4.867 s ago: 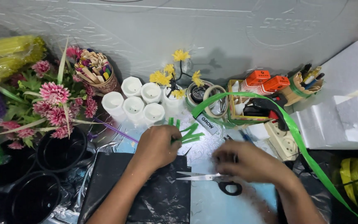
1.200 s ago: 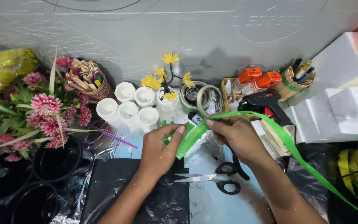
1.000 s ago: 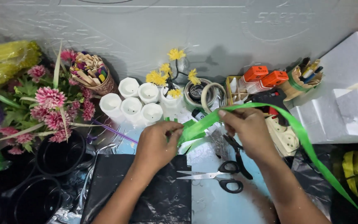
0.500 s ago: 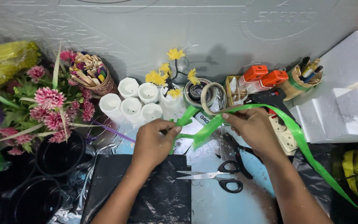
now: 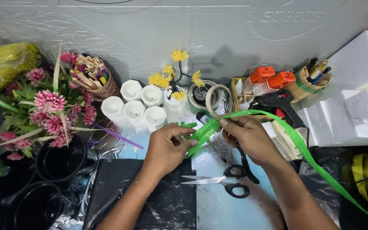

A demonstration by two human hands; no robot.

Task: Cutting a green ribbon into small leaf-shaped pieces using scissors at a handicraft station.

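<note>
Both left hand (image 5: 167, 147) and right hand (image 5: 248, 138) pinching green ribbon (image 5: 203, 133) above scissors (image 5: 220, 184); woven basket (image 5: 101, 83) left of ribbon, filled with sticks

Scissors (image 5: 218, 183) below; white cups (image 5: 133, 111) beyond

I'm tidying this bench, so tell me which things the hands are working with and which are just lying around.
In use:
left hand
right hand
green ribbon, pinched by both hands

Lying about:
scissors
white cups
tape rolls
glue gun
pink flowers
foam blocks
</note>
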